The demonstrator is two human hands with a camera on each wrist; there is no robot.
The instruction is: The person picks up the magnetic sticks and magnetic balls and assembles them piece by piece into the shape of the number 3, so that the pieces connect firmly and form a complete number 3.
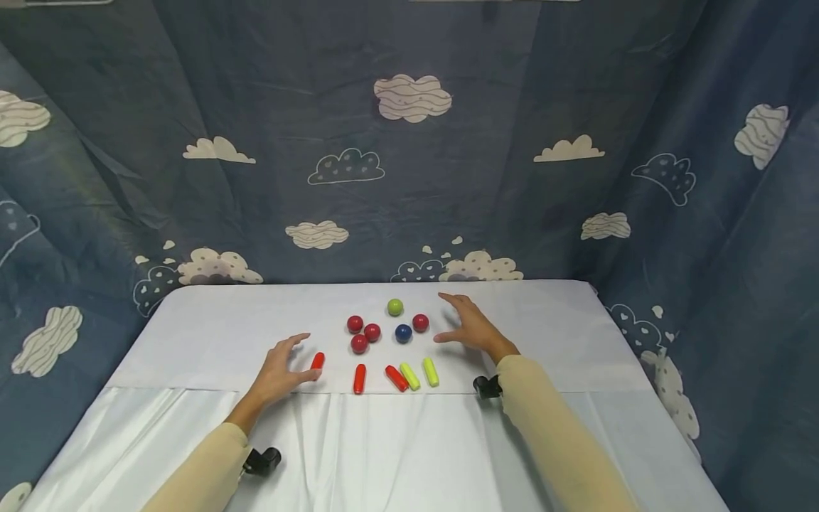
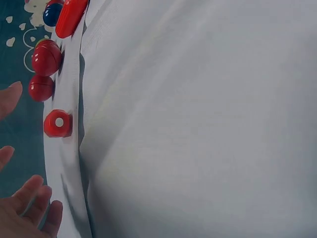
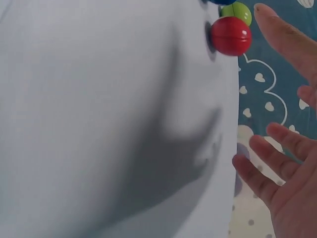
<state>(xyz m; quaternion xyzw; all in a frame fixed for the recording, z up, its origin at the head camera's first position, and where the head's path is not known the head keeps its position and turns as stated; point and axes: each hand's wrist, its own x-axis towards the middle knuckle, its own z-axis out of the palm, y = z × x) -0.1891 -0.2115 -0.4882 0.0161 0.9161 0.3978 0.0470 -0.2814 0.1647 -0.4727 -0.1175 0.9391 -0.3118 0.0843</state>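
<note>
My left hand (image 1: 278, 370) hovers with spread fingers at the left of the toys, its thumb tip in front of the lower end of a red stick (image 1: 318, 359). In the left wrist view a gap shows between that hand (image 2: 29, 210) and the stick's end (image 2: 58, 124). Fingers apart, my right hand (image 1: 475, 328) hangs over the cloth, right of a red ball (image 1: 420, 323). Neither hand holds anything. Between them are a blue ball (image 1: 403, 333), a green ball (image 1: 395, 307) and a cluster of 3 red balls (image 1: 372, 332).
Nearer the front lie two more red sticks (image 1: 360, 379) and two yellow-green sticks (image 1: 431, 372). A white cloth (image 1: 544, 334) covers the table, with a seam running across it. Behind and beside the table hangs a dark blue curtain (image 1: 269, 199) with clouds.
</note>
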